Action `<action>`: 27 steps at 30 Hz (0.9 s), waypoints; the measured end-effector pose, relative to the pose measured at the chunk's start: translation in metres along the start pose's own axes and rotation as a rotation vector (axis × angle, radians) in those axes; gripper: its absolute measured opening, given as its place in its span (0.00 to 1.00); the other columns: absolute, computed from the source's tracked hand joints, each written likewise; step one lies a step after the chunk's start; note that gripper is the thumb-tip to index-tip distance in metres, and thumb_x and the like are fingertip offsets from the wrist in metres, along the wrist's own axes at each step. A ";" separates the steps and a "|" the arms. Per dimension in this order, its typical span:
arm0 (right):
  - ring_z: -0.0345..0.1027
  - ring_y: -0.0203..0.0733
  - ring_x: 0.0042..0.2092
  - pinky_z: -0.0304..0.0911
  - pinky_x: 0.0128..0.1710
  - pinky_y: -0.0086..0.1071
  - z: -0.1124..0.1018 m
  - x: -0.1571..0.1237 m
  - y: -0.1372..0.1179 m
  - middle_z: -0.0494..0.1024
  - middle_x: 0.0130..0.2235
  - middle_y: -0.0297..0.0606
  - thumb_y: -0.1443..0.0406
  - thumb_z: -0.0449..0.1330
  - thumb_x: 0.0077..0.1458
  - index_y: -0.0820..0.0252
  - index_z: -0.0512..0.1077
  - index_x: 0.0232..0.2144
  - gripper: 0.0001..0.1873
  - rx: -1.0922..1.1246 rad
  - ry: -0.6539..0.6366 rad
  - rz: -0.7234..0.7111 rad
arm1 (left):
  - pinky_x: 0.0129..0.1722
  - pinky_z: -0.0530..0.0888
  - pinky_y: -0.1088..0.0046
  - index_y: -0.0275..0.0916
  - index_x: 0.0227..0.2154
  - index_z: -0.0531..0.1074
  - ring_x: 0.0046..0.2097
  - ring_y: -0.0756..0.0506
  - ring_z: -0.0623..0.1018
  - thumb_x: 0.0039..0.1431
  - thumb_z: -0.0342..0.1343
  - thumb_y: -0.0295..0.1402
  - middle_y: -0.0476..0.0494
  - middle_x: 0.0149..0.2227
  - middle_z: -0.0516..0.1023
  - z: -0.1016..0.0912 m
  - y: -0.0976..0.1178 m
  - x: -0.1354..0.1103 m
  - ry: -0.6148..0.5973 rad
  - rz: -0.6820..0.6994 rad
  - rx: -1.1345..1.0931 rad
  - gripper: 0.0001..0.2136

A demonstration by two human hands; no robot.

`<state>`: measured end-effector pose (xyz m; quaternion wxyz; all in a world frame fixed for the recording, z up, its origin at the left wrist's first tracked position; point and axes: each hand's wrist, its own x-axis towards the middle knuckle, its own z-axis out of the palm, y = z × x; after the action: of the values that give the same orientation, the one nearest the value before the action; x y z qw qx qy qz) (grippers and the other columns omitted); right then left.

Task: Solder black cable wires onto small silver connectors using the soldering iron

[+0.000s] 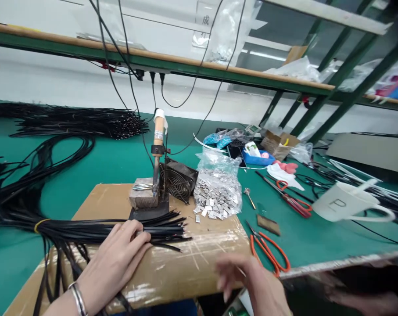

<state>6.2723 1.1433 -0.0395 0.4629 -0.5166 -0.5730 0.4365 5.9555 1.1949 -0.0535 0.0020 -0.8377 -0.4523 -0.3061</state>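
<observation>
My left hand (pixel 120 254), with a silver bracelet at the wrist, is closed over a bundle of black cables (pixel 80 230). The cables' stripped ends point right, and a yellow band (pixel 41 224) ties them farther left. My right hand (pixel 251 278) is blurred at the front edge of the cardboard (pixel 192 259), fingers loosely bent and apart, with nothing visible in them. Behind the cables a soldering iron (pixel 158 140) stands tip down by a grimy block (pixel 143 197). Beside it are a small black fan (pixel 179 180) and a clear bag of small metal pieces (pixel 216 193).
Orange-handled scissors (pixel 267 250) lie right of the cardboard, near a brown pad (pixel 268 224). Farther right are red-handled pliers (pixel 294 204) and a white mug (pixel 345 204). More black cables (pixel 87 120) lie at the back left. A shelf (pixel 185 61) with hanging cords spans the back.
</observation>
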 end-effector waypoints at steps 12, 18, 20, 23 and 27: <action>0.74 0.41 0.36 0.72 0.46 0.42 0.036 0.107 -0.016 0.77 0.31 0.30 0.66 0.67 0.64 0.61 0.76 0.33 0.07 -0.730 0.021 -0.094 | 0.36 0.72 0.83 0.47 0.45 0.70 0.35 0.52 0.80 0.73 0.50 0.35 0.53 0.37 0.79 -0.038 0.016 -0.023 -0.018 -0.042 -0.295 0.04; 0.73 0.37 0.31 0.73 0.40 0.37 0.033 0.117 -0.017 0.76 0.27 0.27 0.68 0.69 0.62 0.62 0.75 0.28 0.10 -0.714 -0.018 0.037 | 0.35 0.72 0.82 0.52 0.43 0.78 0.42 0.48 0.78 0.67 0.46 0.52 0.54 0.39 0.80 -0.034 0.022 -0.022 -0.412 -0.517 -0.760 0.18; 0.73 0.36 0.29 0.73 0.36 0.34 0.028 0.112 -0.015 0.76 0.26 0.27 0.70 0.69 0.61 0.62 0.75 0.30 0.07 -0.619 0.003 0.092 | 0.36 0.73 0.81 0.50 0.37 0.82 0.40 0.47 0.78 0.68 0.48 0.55 0.52 0.37 0.81 -0.026 0.015 -0.012 -0.483 -0.556 -0.769 0.21; 0.76 0.38 0.27 0.72 0.30 0.32 0.024 0.100 -0.010 0.79 0.24 0.29 0.68 0.67 0.59 0.61 0.76 0.31 0.05 -0.452 0.084 0.154 | 0.24 0.66 0.80 0.45 0.27 0.79 0.25 0.50 0.68 0.70 0.47 0.56 0.51 0.23 0.72 -0.018 0.009 0.002 -0.576 -0.538 -0.757 0.26; 0.75 0.41 0.26 0.71 0.27 0.32 0.024 0.085 -0.004 0.79 0.23 0.34 0.55 0.69 0.56 0.59 0.76 0.30 0.13 -0.317 0.250 0.192 | 0.33 0.70 0.78 0.45 0.31 0.80 0.33 0.47 0.74 0.70 0.49 0.55 0.49 0.29 0.77 -0.018 0.018 0.008 -0.464 -0.720 -0.749 0.24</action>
<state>6.2446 1.2273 -0.0339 0.3997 -0.6851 -0.5207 0.3158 5.9637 1.1856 -0.0301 -0.4991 -0.6196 -0.5585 -0.2347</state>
